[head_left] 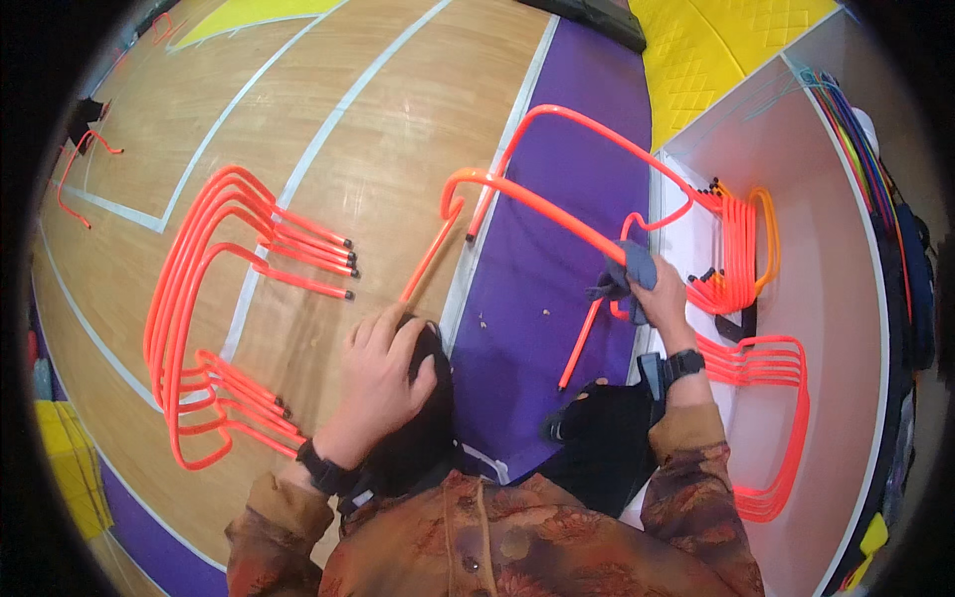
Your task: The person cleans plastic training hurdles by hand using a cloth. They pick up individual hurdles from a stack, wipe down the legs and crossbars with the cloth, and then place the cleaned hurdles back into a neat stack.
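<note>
A bent orange tube hurdle [548, 209] with a red tint is held up in front of me. My right hand [660, 295] presses a bunched grey-blue cloth [640, 272] around its top bar. My left hand [392, 366] is at the lower end of one leg; the fingers hide that end, and whether they grip it I cannot tell. Beyond it, a second hurdle [604, 130] of the same kind stands across the purple floor strip. On the wooden floor to the left lies a nested row of similar hurdles [179, 291] with black end caps.
At the right, a white-walled open compartment [828, 186] holds stacked orange hurdles [739, 254] and another stack [794, 440] nearer me. A yellow padded mat [716, 60] adjoins it. Another hurdle [71, 168] stands at the far left.
</note>
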Demonstrator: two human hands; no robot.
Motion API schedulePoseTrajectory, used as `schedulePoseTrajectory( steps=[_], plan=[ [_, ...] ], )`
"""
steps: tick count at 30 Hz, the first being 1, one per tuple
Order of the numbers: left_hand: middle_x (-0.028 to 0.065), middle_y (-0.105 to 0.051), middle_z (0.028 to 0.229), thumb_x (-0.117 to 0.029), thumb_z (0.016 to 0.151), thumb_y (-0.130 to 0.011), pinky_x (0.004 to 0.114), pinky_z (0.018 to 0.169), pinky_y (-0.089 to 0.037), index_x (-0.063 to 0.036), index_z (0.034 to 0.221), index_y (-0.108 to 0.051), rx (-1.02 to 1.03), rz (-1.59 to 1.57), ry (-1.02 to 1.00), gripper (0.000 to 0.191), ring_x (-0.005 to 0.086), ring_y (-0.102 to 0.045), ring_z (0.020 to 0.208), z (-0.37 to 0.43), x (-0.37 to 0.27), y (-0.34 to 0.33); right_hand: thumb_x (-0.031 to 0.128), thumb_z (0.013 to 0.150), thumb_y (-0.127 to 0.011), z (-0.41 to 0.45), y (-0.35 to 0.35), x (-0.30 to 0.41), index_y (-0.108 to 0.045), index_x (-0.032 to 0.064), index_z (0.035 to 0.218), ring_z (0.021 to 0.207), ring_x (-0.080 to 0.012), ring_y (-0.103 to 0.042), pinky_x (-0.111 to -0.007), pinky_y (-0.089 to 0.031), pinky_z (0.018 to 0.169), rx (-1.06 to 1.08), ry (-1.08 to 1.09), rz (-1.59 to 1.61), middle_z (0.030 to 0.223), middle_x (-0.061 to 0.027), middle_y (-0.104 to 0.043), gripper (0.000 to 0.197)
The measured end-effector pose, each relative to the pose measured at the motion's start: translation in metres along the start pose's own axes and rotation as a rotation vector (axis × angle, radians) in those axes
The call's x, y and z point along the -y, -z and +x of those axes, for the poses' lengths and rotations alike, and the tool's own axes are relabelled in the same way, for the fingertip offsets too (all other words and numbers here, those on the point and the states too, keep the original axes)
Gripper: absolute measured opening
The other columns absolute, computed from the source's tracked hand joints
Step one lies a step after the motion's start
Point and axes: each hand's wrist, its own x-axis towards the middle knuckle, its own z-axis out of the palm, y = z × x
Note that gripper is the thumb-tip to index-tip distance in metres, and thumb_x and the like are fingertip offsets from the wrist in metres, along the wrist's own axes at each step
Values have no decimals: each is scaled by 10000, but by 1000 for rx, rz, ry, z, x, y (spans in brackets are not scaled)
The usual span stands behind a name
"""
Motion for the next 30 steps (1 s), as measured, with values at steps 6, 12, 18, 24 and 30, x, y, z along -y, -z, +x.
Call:
schedulePoseTrajectory(
  steps=[6,12,18,24,30],
  plan=[
    [165,-586,1214,-207,729,-681,474,961,-410,-61,1151,-618,26,46,56,450,366,-544,1125,2,23,15,213,736,-759,104,-15,-37,-639,78,1073,969,-380,-619,-479,-487,831,-55,98,-35,1033,-151,-670,382],
    [161,-581,1212,-195,734,-650,502,971,-406,-48,1156,-616,72,59,130,448,378,-533,1151,8,33,15,219,752,-737,175,-33,-95,-627,89,1149,1040,-366,-604,-470,-470,898,-83,113,-131,1078,-135,-670,432],
    [193,-570,1224,-193,749,-622,508,979,-396,-25,1172,-600,157,80,160,455,402,-511,1167,12,33,10,194,731,-738,189,-54,-135,-612,121,1157,1043,-345,-601,-481,-457,869,-125,32,-215,1080,-109,-663,451],
    [198,-572,1226,-183,757,-600,510,992,-388,-20,1173,-599,214,90,154,446,408,-511,1171,24,28,3,207,739,-773,179,-75,-153,-612,102,1134,1031,-351,-599,-477,-451,854,-182,37,-120,1042,-130,-658,439],
    [194,-574,1232,-187,762,-598,502,1008,-387,-16,1170,-603,242,147,165,442,409,-509,1181,28,22,3,280,843,-758,183,-61,-155,-652,24,1182,1028,-291,-655,-360,-482,910,-241,-272,509,1102,-162,-694,438]
  ],
)
